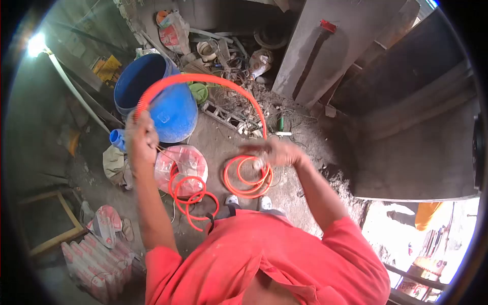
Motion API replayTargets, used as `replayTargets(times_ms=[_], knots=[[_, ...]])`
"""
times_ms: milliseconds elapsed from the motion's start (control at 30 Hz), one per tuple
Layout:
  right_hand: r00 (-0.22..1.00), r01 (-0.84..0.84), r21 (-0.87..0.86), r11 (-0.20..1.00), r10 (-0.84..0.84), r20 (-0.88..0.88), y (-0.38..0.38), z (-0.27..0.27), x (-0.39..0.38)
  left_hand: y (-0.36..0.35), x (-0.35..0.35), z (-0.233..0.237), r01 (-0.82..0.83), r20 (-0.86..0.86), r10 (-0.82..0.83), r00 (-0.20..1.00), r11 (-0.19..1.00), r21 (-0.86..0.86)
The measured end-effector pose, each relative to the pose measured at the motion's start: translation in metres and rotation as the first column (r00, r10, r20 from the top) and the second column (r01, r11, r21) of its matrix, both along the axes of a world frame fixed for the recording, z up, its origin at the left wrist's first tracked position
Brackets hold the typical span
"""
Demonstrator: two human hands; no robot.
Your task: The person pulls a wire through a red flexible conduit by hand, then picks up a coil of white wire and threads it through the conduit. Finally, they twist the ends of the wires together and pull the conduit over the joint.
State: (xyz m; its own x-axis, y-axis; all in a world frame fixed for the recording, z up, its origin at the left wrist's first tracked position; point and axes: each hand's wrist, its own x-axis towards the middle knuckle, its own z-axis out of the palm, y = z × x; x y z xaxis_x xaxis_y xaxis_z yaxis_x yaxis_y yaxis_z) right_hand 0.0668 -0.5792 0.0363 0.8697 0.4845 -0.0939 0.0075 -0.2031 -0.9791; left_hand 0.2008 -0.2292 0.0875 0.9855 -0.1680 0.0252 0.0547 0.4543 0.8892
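An orange corrugated conduit (pixel 203 78) arches between my two raised hands. My left hand (pixel 142 137) is closed around one end of its arch, beside the blue barrel. A thin pale wire (pixel 165 152) shows just below those fingers. At the other end, my right hand (pixel 282 153) is closed where the conduit comes down. Motion smears this hand, and a dark reddish-brown thing (pixel 252 147) sticks out at its fingers, too blurred to name. Beneath it, a coil of the same conduit (pixel 227 178) lies on the floor near my feet. More orange loops (pixel 216 203) lie to the left.
A blue barrel (pixel 175 114) stands ahead on the left, with a pinkish plastic sack (pixel 190 157) before it. Rubble and scrap (pixel 239 114) lie along the back. A grey panel (pixel 325 56) leans at right. A wooden frame (pixel 61 241) and wrapped bundles (pixel 99 264) sit at left.
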Motion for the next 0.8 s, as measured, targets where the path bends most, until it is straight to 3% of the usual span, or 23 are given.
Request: replayTargets(times_ms=[33,67,100,133,167,200,233,300,333,367,433,467,500,533,567,600,633,667,700,733,767,800], knots=[[1.0,0.02,0.033,0.999,-0.02,-0.013,-0.008,-0.043,-0.014,-0.011,-0.008,-0.007,0.062,0.027,-0.066,0.997,0.99,0.129],[0.987,0.158,0.329,0.931,-0.146,-0.058,-0.005,-0.062,-0.032,-0.032,-0.018,-0.021,0.044,0.102,-0.085,0.991,0.936,0.35],[0.987,0.16,0.341,0.926,-0.143,-0.074,-0.009,-0.069,-0.035,-0.056,-0.036,-0.036,0.017,0.155,-0.124,0.98,0.831,0.556],[0.903,0.42,0.431,0.799,-0.32,-0.287,-0.011,-0.075,-0.041,-0.077,-0.057,-0.042,0.044,0.188,-0.247,0.951,0.708,0.705],[0.745,0.658,0.445,0.607,-0.442,-0.499,-0.013,-0.082,-0.047,-0.098,-0.077,-0.047,0.052,0.201,-0.379,0.903,0.561,0.826],[0.607,0.783,0.277,0.556,-0.587,-0.536,-0.016,-0.095,-0.045,-0.115,-0.095,-0.066,0.047,0.262,-0.454,0.852,0.563,0.825],[0.601,0.789,0.279,0.548,-0.593,-0.536,-0.019,-0.101,-0.046,-0.128,-0.113,-0.09,0.04,0.323,-0.521,0.79,0.569,0.821],[0.491,0.814,0.022,0.581,-0.666,-0.561,-0.021,-0.108,-0.05,-0.149,-0.146,-0.112,0.091,0.302,-0.61,0.733,0.527,0.845],[0.41,0.847,0.1,0.522,-0.521,-0.749,-0.016,-0.101,-0.051,-0.156,-0.157,-0.121,0.092,0.297,-0.606,0.738,0.526,0.845],[0.405,0.844,0.094,0.528,-0.513,-0.757,-0.012,-0.109,-0.055,-0.159,-0.169,-0.13,0.114,0.261,-0.668,0.697,0.463,0.879],[0.389,0.854,0.233,0.465,-0.275,-0.879,-0.006,-0.128,-0.056,-0.164,-0.185,-0.14,0.127,0.221,-0.719,0.658,0.396,0.909],[0.353,0.916,0.266,0.299,-0.293,-0.888,-0.003,-0.125,-0.053,-0.166,-0.19,-0.142,0.085,0.28,-0.701,0.656,0.437,0.895],[0.357,0.913,0.268,0.308,-0.287,-0.889,-0.005,-0.131,-0.051,-0.166,-0.193,-0.145,0.044,0.337,-0.68,0.651,0.477,0.878],[0.462,0.868,0.352,0.35,-0.31,-0.831,-0.009,-0.14,-0.051,-0.165,-0.196,-0.151,0.039,0.336,-0.677,0.655,0.475,0.879],[0.558,0.815,0.428,0.391,-0.329,-0.762,-0.012,-0.145,-0.05,-0.164,-0.199,-0.158,0.123,0.314,-0.655,0.687,0.531,0.838],[0.557,0.795,0.237,0.558,-0.519,-0.648,-0.007,-0.1,-0.047,-0.165,-0.198,-0.167,0.201,0.292,-0.635,0.716,0.586,0.785],[0.56,0.795,0.241,0.557,-0.52,-0.645,-0.006,-0.069,-0.048,-0.168,-0.193,-0.179,0.198,0.295,-0.636,0.713,0.586,0.786],[0.687,0.671,0.173,0.721,-0.516,-0.512,-0.004,-0.045,-0.051,-0.17,-0.187,-0.192,0.443,0.077,-0.575,0.814,0.702,0.558],[0.798,0.529,0.068,0.846,-0.469,-0.378,-0.003,-0.035,-0.055,-0.179,-0.178,-0.174,0.576,-0.173,-0.549,0.818,0.782,0.238],[0.846,0.515,0.111,0.85,-0.483,-0.227,0.004,-0.047,-0.061,-0.187,-0.159,-0.156,0.651,-0.237,-0.661,0.712,0.748,-0.131],[0.842,0.523,0.108,0.846,-0.492,-0.223,0.004,-0.044,-0.071,-0.192,-0.128,-0.161,0.609,-0.222,-0.729,0.648,0.67,-0.425],[0.881,0.403,-0.021,0.915,-0.394,-0.263,0.003,-0.037,-0.08,-0.192,-0.099,-0.167,0.508,-0.182,-0.791,0.584,0.532,-0.677]])
